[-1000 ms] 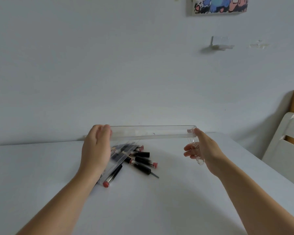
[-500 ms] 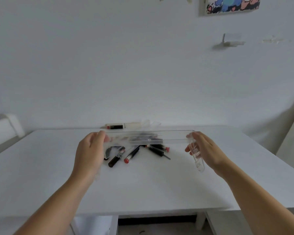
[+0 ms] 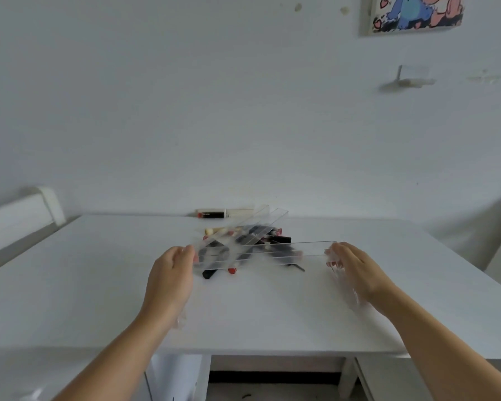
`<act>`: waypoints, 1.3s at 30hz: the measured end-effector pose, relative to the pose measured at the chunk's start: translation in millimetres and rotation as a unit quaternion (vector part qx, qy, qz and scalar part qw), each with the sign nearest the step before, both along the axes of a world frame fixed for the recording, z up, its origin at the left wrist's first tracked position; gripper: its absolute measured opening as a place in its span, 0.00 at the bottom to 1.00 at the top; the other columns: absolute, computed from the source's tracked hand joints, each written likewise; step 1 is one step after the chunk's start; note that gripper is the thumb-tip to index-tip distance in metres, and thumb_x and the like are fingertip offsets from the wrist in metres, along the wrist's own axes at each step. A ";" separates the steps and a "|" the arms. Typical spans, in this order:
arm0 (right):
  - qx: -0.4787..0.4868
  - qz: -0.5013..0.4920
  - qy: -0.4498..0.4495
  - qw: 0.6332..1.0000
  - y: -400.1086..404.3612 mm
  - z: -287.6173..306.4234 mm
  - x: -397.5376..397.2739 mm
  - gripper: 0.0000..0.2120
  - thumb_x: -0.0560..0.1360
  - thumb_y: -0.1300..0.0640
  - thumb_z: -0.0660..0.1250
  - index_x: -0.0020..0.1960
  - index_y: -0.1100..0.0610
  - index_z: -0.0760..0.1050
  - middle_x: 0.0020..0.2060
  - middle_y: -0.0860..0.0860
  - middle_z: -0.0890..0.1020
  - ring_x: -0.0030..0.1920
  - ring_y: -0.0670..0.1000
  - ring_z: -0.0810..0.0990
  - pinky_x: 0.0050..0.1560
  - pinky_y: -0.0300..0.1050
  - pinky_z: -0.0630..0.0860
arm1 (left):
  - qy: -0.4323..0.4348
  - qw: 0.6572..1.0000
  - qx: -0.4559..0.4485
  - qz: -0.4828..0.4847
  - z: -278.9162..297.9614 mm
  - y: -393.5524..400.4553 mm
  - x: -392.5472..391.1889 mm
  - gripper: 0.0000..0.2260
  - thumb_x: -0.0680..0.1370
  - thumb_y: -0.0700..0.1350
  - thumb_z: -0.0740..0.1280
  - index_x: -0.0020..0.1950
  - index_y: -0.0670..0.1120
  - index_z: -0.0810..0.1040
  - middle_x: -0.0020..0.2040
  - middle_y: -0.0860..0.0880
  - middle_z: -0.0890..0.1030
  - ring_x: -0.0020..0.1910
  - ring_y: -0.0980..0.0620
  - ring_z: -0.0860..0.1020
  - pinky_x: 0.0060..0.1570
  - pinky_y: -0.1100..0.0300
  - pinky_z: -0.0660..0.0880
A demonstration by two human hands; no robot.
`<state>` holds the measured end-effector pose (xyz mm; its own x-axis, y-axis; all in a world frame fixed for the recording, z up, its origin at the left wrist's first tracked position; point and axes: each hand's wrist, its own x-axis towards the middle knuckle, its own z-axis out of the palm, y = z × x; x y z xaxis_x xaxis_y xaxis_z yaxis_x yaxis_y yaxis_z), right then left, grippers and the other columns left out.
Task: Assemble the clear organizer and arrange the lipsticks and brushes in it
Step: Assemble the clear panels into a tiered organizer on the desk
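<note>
Fingers of left hand (image 3: 171, 274) and right hand (image 3: 356, 269) curl round opposite ends of clear organizer frame (image 3: 261, 251), holding it level above white table (image 3: 99, 285), probably for assembly. Lipsticks and brushes (image 3: 243, 241) heaped beneath, second clear piece (image 3: 255, 227) lying across them.

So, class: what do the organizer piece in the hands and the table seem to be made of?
Organizer piece: clear, glossy, rigid plastic, probably acrylic; the dark items behind show through it, and its edges catch light. Table: smooth matte white top, perhaps painted or laminated board; core hidden.
</note>
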<state>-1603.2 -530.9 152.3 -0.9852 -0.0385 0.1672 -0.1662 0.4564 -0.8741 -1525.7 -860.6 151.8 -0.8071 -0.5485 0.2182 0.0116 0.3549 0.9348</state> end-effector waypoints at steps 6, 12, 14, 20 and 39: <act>0.035 0.002 -0.014 0.999 -3.5 -0.3 -8.6 0.15 0.81 0.47 0.59 0.46 0.56 0.79 0.38 0.49 0.81 0.41 0.53 0.78 0.43 0.47 0.71 | -0.016 1.000 0.015 -0.003 -3.5 -3.4 -5.5 0.08 0.79 0.49 0.63 0.44 0.48 0.80 0.40 0.45 0.80 0.35 0.51 0.74 0.35 0.57 0.68; 0.125 -0.014 0.087 0.988 -15.5 28.8 -26.0 0.06 0.80 0.48 0.62 0.53 0.46 0.77 0.48 0.42 0.80 0.48 0.39 0.77 0.42 0.35 0.69 | -0.034 0.998 0.057 0.001 0.6 -6.8 -8.3 0.11 0.75 0.52 0.64 0.45 0.44 0.77 0.37 0.49 0.75 0.36 0.48 0.72 0.36 0.55 0.67; 0.165 0.006 0.138 0.977 -26.5 43.7 -35.9 0.05 0.78 0.49 0.65 0.53 0.45 0.77 0.47 0.42 0.80 0.48 0.40 0.77 0.43 0.37 0.70 | -0.044 0.996 0.075 0.003 1.8 -9.6 -7.5 0.12 0.74 0.53 0.64 0.45 0.45 0.77 0.36 0.50 0.74 0.36 0.48 0.72 0.37 0.54 0.67; 0.334 0.139 0.179 0.915 -78.5 78.3 -75.5 0.08 0.77 0.51 0.70 0.55 0.44 0.79 0.49 0.42 0.79 0.50 0.46 0.78 0.52 0.45 0.76 | -0.017 0.997 0.065 -0.023 -3.0 -21.4 -4.1 0.09 0.78 0.53 0.67 0.45 0.49 0.80 0.38 0.54 0.80 0.42 0.51 0.79 0.41 0.55 0.71; 0.568 0.271 0.152 0.762 -142.4 67.0 -124.5 0.21 0.76 0.53 0.67 0.68 0.42 0.72 0.50 0.40 0.69 0.60 0.48 0.71 0.59 0.49 0.74 | 0.009 0.997 0.048 -0.062 -10.8 -17.7 -8.9 0.06 0.78 0.48 0.68 0.42 0.49 0.81 0.32 0.54 0.81 0.25 0.57 0.73 0.24 0.68 0.68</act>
<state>-1727.7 -673.3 219.3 -0.6951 -0.7164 -0.0602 -0.7158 0.6821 0.1496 -1534.6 -878.3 141.0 -0.8662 -0.4642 0.1849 0.0676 0.2578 0.9638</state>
